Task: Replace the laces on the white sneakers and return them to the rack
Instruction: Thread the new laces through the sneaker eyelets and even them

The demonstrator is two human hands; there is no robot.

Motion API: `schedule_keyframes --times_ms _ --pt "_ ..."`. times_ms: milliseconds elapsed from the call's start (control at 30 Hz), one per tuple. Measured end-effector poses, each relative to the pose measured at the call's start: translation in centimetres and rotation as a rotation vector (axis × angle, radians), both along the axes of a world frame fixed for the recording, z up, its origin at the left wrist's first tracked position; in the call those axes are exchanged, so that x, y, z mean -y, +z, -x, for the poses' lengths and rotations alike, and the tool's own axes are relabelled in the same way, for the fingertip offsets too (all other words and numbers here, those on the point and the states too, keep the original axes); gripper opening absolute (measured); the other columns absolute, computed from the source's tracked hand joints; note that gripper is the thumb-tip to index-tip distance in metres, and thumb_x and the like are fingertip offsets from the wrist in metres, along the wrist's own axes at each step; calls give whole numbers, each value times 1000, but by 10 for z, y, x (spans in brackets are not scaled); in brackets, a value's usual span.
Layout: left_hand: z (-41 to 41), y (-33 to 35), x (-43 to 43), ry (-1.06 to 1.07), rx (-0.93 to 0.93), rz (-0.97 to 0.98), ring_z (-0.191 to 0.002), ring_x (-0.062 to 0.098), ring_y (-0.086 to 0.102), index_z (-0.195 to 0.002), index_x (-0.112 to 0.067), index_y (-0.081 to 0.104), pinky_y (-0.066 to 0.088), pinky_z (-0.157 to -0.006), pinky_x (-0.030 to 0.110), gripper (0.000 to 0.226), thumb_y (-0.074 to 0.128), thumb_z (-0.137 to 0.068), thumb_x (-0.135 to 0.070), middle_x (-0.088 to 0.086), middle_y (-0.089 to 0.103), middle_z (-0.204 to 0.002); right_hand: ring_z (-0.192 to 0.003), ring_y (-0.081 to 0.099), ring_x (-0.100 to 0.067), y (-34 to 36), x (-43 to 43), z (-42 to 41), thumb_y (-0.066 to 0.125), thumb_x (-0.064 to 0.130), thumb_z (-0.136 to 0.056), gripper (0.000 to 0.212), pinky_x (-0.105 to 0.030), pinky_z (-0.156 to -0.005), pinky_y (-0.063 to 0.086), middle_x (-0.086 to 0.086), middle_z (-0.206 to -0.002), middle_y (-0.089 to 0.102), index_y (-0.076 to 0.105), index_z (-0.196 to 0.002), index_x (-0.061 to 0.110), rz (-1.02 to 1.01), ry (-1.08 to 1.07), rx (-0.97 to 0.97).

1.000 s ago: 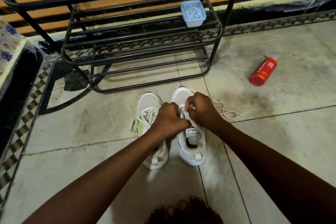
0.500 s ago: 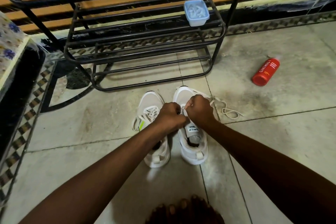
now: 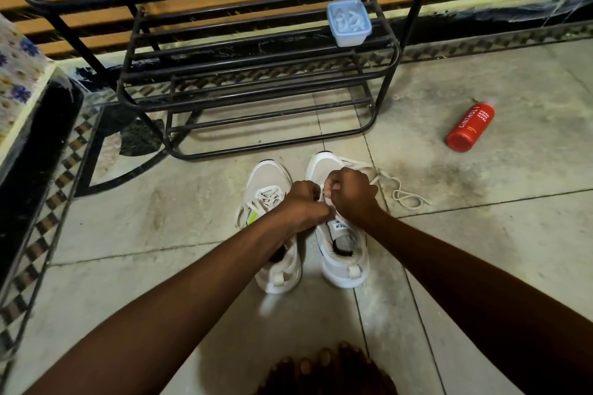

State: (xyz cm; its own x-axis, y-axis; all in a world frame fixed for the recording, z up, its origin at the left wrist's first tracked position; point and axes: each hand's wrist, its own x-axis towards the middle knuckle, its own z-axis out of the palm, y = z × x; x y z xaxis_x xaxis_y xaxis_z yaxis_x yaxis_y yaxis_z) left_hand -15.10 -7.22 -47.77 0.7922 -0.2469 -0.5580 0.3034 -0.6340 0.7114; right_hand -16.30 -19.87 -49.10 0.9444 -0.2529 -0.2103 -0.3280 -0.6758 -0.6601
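Two white sneakers stand side by side on the tiled floor, toes toward the rack. The left sneaker (image 3: 272, 183) is laced, with a yellow-green mark on its side. Both hands work over the right sneaker (image 3: 345, 261). My left hand (image 3: 305, 204) is curled at the eyelets and my right hand (image 3: 351, 191) pinches the white lace (image 3: 402, 194), whose loose end trails on the floor to the right. The black metal shoe rack (image 3: 256, 99) stands just beyond the sneakers.
A pale blue plastic tub (image 3: 349, 22) holding small white pieces sits on the rack's middle shelf at the right. A red bottle (image 3: 470, 127) lies on the floor to the right. A patterned ledge (image 3: 19, 74) runs along the left. Toes show at the bottom edge.
Both hands have stayed on the right sneaker's lacing, shifting slightly toward the toe. The loose lace lies a little differently on the floor.
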Motion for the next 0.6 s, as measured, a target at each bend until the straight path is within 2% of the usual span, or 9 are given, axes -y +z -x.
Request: schedule_keyframes --times_ms 100,200,267,300,433,500,533,600 --pt "1 6 2 27 -25 20 -68 17 49 -93 -14 66 40 -61 30 44 68 -49 -19 2 51 -74 -81 58 -17 4 -3 9 56 3 -80 19 -33 -71 23 2 -81 65 68 -70 14 -6 46 88" --pt "2 8 3 63 -52 29 -66 18 52 -91 -10 66 41 -59 29 44 65 -47 -18 2 54 -73 -66 54 -12 -2 0 7 53 -2 -71 18 -28 -66 38 5 -70 56 68 -66 8 -92 54 158" --pt "4 10 3 83 -63 40 -71 19 56 -91 -14 66 43 -63 30 42 65 -49 -18 3 58 -80 -58 51 -4 -3 2 3 53 -13 -69 19 -9 -57 35 9 -61 52 69 -64 -2 -163 60 185" --pt "3 11 4 94 -75 45 -74 18 57 -89 -18 64 44 -64 31 39 66 -50 -17 3 60 -83 -57 50 -2 -2 2 1 53 -15 -69 21 -7 -55 35 10 -60 52 69 -64 -3 -153 55 180" --pt "3 14 2 118 -119 38 -75 20 60 -109 -14 67 49 -64 33 58 68 -51 -12 7 69 -94 -57 50 0 -3 0 -2 56 -14 -75 17 -5 -54 36 10 -61 54 71 -74 -7 -148 -1 116" --pt "3 16 3 122 -114 24 -75 19 62 -115 -14 64 50 -62 30 66 65 -49 -11 10 71 -101 -63 52 -1 -7 3 0 59 -6 -82 18 -8 -64 36 8 -70 60 75 -85 1 -110 12 73" --pt "4 18 4 118 -107 18 -73 18 62 -118 -12 63 48 -59 28 71 63 -46 -11 11 71 -100 -66 53 -1 -6 4 2 59 0 -86 18 -13 -69 38 6 -75 63 76 -88 6 -86 34 55" --pt "3 21 7 131 -105 8 -68 19 61 -113 -13 64 46 -57 26 74 61 -40 -9 12 71 -93 -61 57 5 0 4 5 60 2 -85 17 -8 -63 37 2 -69 62 76 -83 -1 -173 62 76"
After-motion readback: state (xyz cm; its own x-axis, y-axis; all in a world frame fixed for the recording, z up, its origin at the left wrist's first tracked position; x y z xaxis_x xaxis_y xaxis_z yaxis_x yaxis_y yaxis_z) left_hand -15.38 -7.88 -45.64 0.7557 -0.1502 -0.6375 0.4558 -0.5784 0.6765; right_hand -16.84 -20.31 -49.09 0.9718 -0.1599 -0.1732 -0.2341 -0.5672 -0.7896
